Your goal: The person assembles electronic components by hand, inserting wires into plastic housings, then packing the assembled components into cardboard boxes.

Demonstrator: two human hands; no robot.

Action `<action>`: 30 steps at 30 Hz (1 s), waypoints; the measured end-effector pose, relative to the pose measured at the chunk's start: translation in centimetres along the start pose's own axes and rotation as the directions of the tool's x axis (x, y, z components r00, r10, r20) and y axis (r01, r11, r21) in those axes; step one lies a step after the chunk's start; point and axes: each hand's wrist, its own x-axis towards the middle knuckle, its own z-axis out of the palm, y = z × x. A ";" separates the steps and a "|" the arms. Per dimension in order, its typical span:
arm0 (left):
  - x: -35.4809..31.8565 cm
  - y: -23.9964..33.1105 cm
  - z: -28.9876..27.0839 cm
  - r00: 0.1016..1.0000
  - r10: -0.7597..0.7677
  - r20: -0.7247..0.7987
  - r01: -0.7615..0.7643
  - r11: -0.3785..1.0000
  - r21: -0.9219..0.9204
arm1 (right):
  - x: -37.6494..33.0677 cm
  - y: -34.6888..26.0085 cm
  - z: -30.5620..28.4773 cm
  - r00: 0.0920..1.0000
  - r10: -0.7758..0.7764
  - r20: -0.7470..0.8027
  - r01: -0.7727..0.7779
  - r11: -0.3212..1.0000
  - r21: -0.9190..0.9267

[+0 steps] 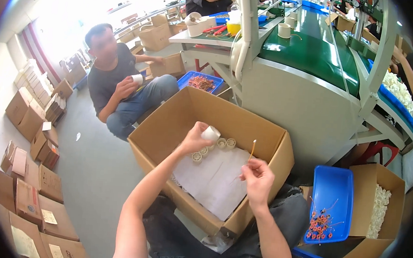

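Bare forearms (136, 215) reach up past dark jeans (179, 237) and over the near edges of a large open carton (233, 119). The 2 hands are apart — the left hand (195, 140) has its fingers closed round a tilted white cup (211, 133) above the carton's interior, while the right hand (259, 180) pinches an orange wire (252, 150), pale tip upward, near the carton's right wall. Below them lies a white sheet (212, 177), with at least 5 round cream parts (222, 143) lined up along its far edge.

Right of the carton sits a blue tray (334, 186), red wired parts (321, 227) piled toward its near edge; just beside it, a smaller carton (363, 183) holds little white pieces (379, 210). Beyond the large carton's far-left edge, a seated person (111, 81) holds another cup (137, 79). Past its far corner, a shallow bin (183, 79) carries coppery parts (201, 83) — and farther right a green conveyor (312, 50) bears several pale cups (284, 31).
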 end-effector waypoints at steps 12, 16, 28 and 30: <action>-13.1 3.5 0.5 0.995 -0.101 0.026 0.065 0.399 -0.915 | -0.5 0.7 -0.4 0.993 -0.115 0.038 0.120 0.983 -0.143; -13.6 4.1 0.0 0.998 -0.041 -0.043 -0.020 0.464 -0.885 | -0.6 1.0 -0.4 0.989 -0.146 0.012 0.145 0.971 -0.192; -14.5 5.1 -2.0 0.988 -0.154 -0.030 0.061 0.551 -0.833 | 0.3 1.0 -0.8 0.994 -0.055 0.097 0.081 0.955 -0.286; -14.4 4.7 -2.2 0.996 -0.090 0.008 0.049 0.461 -0.886 | 0.7 0.9 -1.3 0.982 0.051 0.183 -0.011 0.977 -0.213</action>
